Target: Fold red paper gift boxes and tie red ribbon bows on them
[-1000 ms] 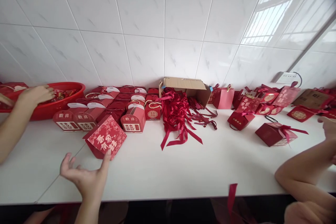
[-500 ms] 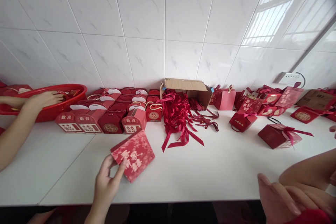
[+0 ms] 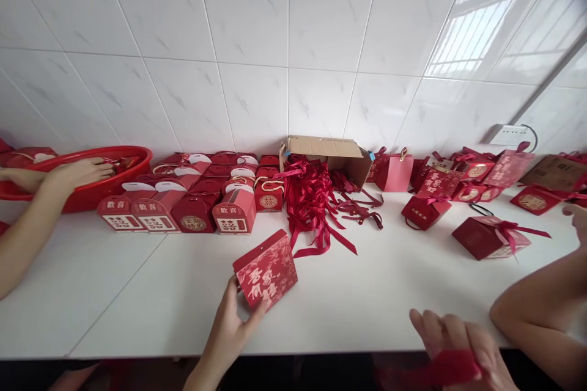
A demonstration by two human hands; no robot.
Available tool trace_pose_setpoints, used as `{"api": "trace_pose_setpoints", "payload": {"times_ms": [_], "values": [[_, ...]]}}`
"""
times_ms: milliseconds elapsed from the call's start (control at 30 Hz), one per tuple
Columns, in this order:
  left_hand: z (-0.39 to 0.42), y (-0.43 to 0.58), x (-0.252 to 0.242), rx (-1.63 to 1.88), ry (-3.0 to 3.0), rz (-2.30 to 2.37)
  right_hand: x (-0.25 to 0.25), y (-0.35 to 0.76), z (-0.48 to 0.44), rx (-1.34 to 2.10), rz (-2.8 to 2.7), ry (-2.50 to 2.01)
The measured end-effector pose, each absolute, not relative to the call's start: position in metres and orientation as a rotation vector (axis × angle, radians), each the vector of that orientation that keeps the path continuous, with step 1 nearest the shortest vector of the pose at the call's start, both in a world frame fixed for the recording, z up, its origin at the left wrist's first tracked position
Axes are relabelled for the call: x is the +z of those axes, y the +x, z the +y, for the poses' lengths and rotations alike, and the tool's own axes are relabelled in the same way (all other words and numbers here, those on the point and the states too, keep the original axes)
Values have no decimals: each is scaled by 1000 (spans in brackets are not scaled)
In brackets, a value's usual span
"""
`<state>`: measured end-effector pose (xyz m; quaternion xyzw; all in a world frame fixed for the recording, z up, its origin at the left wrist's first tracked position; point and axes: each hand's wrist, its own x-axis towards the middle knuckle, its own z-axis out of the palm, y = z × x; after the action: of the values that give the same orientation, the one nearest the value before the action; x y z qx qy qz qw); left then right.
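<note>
My left hand (image 3: 233, 321) grips a red gift box (image 3: 268, 272) by its lower left side, thumb across the front. The box is tilted above the white table, with pale characters on its printed face. At the lower right, my right hand (image 3: 463, 342) is curled around a red ribbon (image 3: 440, 369), which is smeared by motion. Beyond the box lies a tangled heap of red ribbons (image 3: 314, 201), spilling from an open cardboard carton (image 3: 328, 145).
Rows of red boxes (image 3: 197, 214) stand on the left. A co-worker's hand (image 3: 85, 171) reaches into a red basin (image 3: 132, 153). Ribboned boxes (image 3: 486, 235) sit on the right, where another person's forearm (image 3: 536, 305) rests by the table edge. A power strip (image 3: 509, 134) is against the tiled wall.
My left hand has carried the gift box to the right and turned it more upright. My right hand has moved left, its fingers now curled, with the red ribbon showing more.
</note>
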<state>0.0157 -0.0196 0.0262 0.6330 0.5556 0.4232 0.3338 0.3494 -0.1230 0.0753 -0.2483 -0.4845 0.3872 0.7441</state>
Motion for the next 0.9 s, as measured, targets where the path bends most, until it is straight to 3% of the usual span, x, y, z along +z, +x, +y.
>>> {"api": "trace_pose_setpoints", "payload": {"times_ms": [233, 400, 467, 533, 567, 667, 767, 900], "values": [[-24, -1, 6, 978, 1782, 1440, 59, 371, -110, 702, -1368, -525], [-19, -6, 12, 1013, 1742, 1514, 118, 354, -95, 875, -1632, -543], [-17, -6, 12, 1031, 1738, 1494, 152, 344, -62, 862, -1789, -970], [-16, -5, 10, 1039, 1729, 1474, 184, 339, -20, 607, -1855, -1212], [-17, -5, 8, 1037, 1721, 1471, 199, 338, 0, 314, -1688, -1241], [-18, -5, 3, 1040, 1681, 1482, 228, 343, 32, 22, -1436, -1173], [-19, -5, 1, 1059, 1630, 1488, 220, 347, 37, -131, -1252, -1054], [-18, -4, 5, 1057, 1620, 1485, 154, 331, 55, 230, -1553, -1346]]}}
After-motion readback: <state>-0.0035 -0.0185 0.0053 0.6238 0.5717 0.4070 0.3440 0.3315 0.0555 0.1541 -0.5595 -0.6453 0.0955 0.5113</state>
